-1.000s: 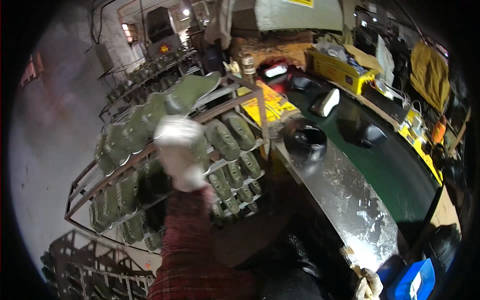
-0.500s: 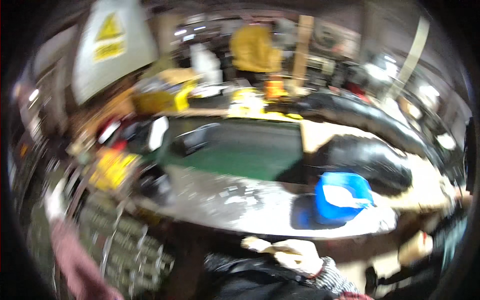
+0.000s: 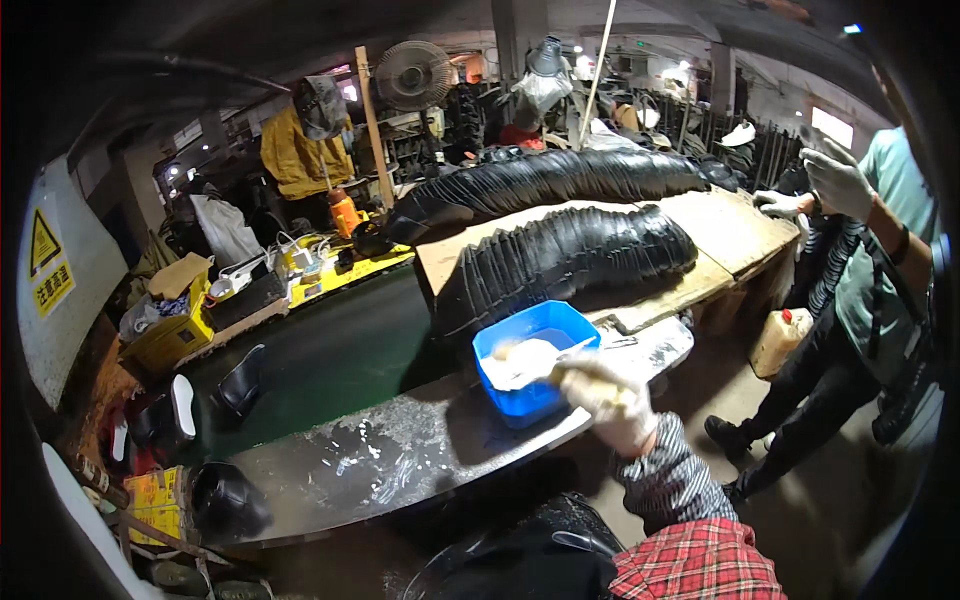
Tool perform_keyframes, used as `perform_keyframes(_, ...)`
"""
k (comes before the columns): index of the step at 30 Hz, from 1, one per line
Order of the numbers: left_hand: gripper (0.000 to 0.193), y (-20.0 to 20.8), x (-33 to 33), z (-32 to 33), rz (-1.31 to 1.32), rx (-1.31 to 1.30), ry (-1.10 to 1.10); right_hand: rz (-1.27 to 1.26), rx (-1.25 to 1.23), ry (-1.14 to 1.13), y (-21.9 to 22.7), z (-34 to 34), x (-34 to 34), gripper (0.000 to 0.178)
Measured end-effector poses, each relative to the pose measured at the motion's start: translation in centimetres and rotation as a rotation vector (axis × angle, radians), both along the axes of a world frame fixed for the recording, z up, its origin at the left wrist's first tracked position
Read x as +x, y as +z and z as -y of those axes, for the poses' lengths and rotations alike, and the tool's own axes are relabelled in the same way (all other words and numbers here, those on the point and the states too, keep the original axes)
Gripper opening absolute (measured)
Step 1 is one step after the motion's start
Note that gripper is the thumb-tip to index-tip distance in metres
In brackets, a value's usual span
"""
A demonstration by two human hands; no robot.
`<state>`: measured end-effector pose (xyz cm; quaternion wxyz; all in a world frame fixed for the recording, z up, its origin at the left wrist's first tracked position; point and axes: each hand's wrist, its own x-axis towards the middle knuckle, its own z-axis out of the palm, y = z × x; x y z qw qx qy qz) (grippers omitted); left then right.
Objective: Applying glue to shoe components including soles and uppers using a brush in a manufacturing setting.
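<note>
Blue tub (image 3: pixel 524 406) sits on grey bench (image 3: pixel 330 478), just left of gloved right hand (image 3: pixel 608 402). Left hand out of sight. Right fingers look curled; cannot tell if holding anything.

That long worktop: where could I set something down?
Bare: the green surface between the black shoe and nearer black stack; the white-spattered metal ledge between the rounded black piece and blue tub. Crowded: most of the wooden board; the tub's right, by the right hand.
</note>
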<state>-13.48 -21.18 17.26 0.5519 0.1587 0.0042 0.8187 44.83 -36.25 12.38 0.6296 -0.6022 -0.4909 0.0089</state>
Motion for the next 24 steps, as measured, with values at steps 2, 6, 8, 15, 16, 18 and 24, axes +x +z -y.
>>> perform_keyframes(2, 0.072, -4.1, 4.5, 0.6, 0.173, 0.012, -0.353, 0.402, 0.157, -0.300, 1.2, -0.2, 4.0, 0.019)
perform_keyframes(6, 0.062, -5.9, 16.5, 2.9, 0.109, -0.469, -0.681, 0.052, -0.350, -0.258, 2.8, -3.3, 7.0, 0.022)
perform_keyframes(8, 0.087, -9.8, 19.2, 2.2, -0.633, -0.535, -0.584, 0.179, -0.634, -0.371, 2.3, -5.9, 7.8, 0.040)
perform_keyframes(15, 0.083, -17.7, 21.0, 3.7, -0.116, -0.757, -0.967, -0.159, -0.384, -0.130, 2.5, -2.2, 10.1, 0.028)
perform_keyframes(16, 0.086, -18.5, 20.0, 3.9, -0.021, -0.788, -1.193, -0.142, -0.385, -0.151, 3.4, -0.5, 9.0, 0.020)
perform_keyframes(18, 0.097, -18.9, 18.9, 4.0, 0.043, -0.782, -1.417, -0.127, -0.384, -0.120, 2.4, -0.2, 7.9, 0.018)
perform_keyframes(24, 0.094, -22.3, 19.0, 2.0, 0.007, -0.599, -1.407, -0.199, -0.289, 0.286, 0.7, -5.3, -3.7, 0.015)
